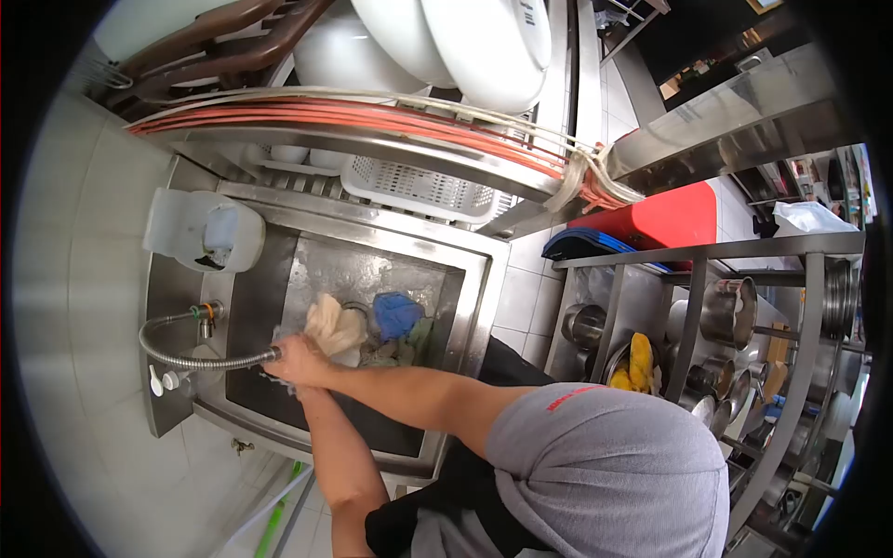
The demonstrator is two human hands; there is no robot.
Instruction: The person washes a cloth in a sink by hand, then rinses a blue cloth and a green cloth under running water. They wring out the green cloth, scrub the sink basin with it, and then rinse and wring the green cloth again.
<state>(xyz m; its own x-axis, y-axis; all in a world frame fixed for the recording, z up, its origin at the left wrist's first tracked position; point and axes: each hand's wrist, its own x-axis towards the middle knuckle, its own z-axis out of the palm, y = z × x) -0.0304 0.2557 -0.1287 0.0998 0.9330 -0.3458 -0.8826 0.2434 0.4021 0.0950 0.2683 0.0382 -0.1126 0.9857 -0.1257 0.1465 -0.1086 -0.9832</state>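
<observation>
My two hands are together over the sink [479, 279], at the end of the flexible metal tap hose [200, 364]. My right hand [302, 360] lies on top, its fingers bent and closed around something hidden. My left hand [299, 386] is underneath, mostly covered, so its fingers do not show. Water splashes around both hands. Right beside them, a cream cloth [335, 325] lies bunched in the basin. A blue cloth [397, 314] and a dull greenish cloth [416, 342] lie farther right in the shallow water.
A white plastic container [233, 232] stands on the sink's ledge. Above, a steel rail carries orange and white cables [372, 110], with a white basket [419, 186] behind it and white bowls [493, 46] over it. Right, a metal rack holds pots [728, 312] and a yellow cloth [637, 365].
</observation>
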